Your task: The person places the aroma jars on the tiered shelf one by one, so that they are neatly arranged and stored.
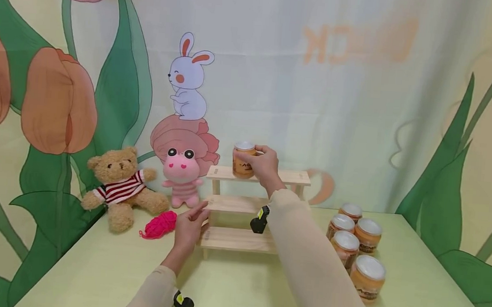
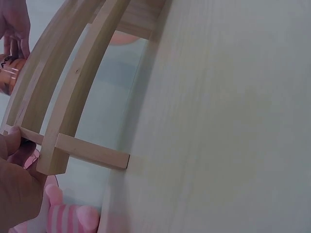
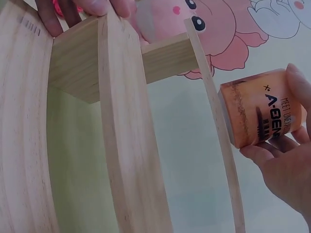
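My right hand [image 1: 266, 165] grips an orange jar [image 1: 242, 171] with a white lid at the left part of the top tier of a three-tier wooden display shelf [image 1: 233, 238]. Dark lettering shows on the label of the upright jar [image 3: 252, 109] in the right wrist view, its base right at the top board. My left hand [image 1: 188, 232] holds the left end of the middle tier, thumb and fingers pinching the wood in the left wrist view, where the left hand [image 2: 22, 189] is partly cut off.
Several similar jars [image 1: 369, 269] stand to the right of the shelf. On the left sit a teddy bear [image 1: 119, 182] in a striped shirt and a pink plush toy [image 1: 182, 175], with a ball of pink yarn [image 1: 159, 224] before them. A printed curtain [image 1: 268, 79] hangs behind.
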Action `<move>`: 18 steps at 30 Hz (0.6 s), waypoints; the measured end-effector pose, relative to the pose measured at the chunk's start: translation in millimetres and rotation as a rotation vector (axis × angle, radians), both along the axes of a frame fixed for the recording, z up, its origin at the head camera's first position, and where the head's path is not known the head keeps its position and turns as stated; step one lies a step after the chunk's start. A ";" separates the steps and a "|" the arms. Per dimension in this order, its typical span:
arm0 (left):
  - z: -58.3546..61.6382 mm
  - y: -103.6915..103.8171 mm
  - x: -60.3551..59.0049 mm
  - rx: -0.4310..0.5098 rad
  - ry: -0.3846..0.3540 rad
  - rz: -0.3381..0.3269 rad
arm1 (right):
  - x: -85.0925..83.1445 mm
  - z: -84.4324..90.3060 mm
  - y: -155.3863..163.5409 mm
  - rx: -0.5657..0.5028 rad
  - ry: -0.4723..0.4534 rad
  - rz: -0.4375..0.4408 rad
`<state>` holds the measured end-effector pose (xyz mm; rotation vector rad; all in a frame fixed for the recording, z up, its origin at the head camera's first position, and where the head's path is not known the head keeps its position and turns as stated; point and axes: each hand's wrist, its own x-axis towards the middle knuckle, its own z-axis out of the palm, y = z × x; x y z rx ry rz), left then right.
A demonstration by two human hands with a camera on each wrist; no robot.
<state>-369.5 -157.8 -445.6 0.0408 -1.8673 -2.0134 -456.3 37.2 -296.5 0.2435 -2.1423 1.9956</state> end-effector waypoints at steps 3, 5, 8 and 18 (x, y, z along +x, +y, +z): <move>1.1 3.7 -0.7 0.001 0.004 0.006 | -1.3 1.0 2.0 0.016 0.000 0.005; 1.4 1.9 -0.2 -0.001 0.012 0.000 | 1.7 2.3 0.7 0.035 0.001 0.003; 1.9 -0.4 0.2 -0.002 0.012 -0.013 | 13.2 8.2 4.1 0.073 -0.005 -0.006; -3.6 0.3 -2.7 0.000 0.023 0.005 | 74.2 16.5 85.7 0.090 0.050 0.109</move>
